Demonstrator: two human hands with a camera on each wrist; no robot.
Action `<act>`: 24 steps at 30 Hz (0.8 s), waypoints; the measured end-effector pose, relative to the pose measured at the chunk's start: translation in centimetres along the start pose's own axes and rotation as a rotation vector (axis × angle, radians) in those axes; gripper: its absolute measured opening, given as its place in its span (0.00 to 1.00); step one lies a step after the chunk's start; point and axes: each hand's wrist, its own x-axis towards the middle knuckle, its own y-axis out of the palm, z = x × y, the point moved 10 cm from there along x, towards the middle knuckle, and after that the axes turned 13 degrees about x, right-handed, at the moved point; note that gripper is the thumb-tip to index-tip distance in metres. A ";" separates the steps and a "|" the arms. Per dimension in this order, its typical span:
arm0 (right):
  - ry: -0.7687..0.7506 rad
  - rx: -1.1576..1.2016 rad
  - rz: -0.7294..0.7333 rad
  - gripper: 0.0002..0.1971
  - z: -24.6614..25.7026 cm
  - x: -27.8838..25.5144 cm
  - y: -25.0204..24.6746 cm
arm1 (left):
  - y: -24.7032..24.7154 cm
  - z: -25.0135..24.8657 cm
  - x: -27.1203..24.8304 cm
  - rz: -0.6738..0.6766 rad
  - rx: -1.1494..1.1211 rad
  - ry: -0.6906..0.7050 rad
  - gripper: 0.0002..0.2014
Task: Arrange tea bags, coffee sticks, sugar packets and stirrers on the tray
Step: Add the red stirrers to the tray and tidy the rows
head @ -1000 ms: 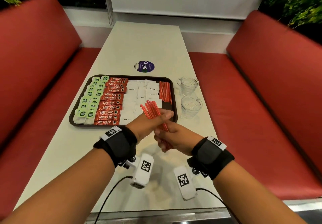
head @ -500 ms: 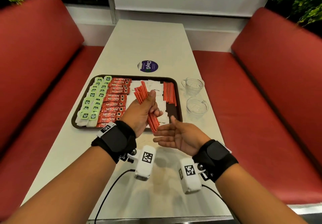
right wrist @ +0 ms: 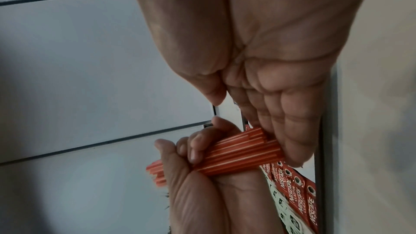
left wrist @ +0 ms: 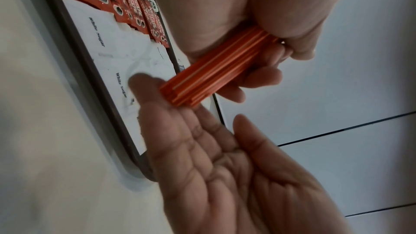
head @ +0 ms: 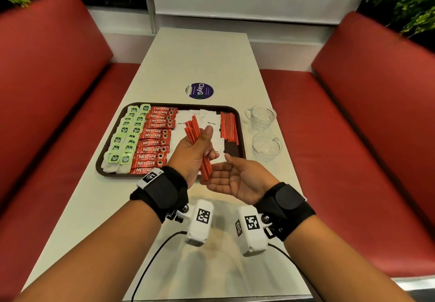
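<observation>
L hand (head: 191,153) pinching stirrers (head: 196,146), R hand (head: 235,179) spread under ends; next: square bundle, lay on tray (head: 241,141).

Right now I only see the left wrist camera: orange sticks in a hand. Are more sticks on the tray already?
Observer: Yes, a row of stirrers lies at the right end of the tray.
Operator: Is there room for mine?
Observer: Some. Bare tray shows at the near end of that row, just beyond the bundle that the left hand grips.
Operator: Anything beside the tray?
Observer: Two glass cups stand on the table, right of the tray.
</observation>
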 end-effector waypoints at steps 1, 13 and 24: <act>0.004 -0.016 0.014 0.26 -0.1 0.0 0.1 | 0.0 0.2 0.1 0.004 0.009 -0.011 0.22; -0.605 -1.087 -0.206 0.18 10.1 -1.7 3.5 | 2.7 3.7 -1.5 0.269 0.262 -0.313 0.14; -0.656 -1.330 -0.173 0.20 9.1 -0.1 4.5 | 4.9 3.4 -2.6 0.393 0.352 -0.344 0.14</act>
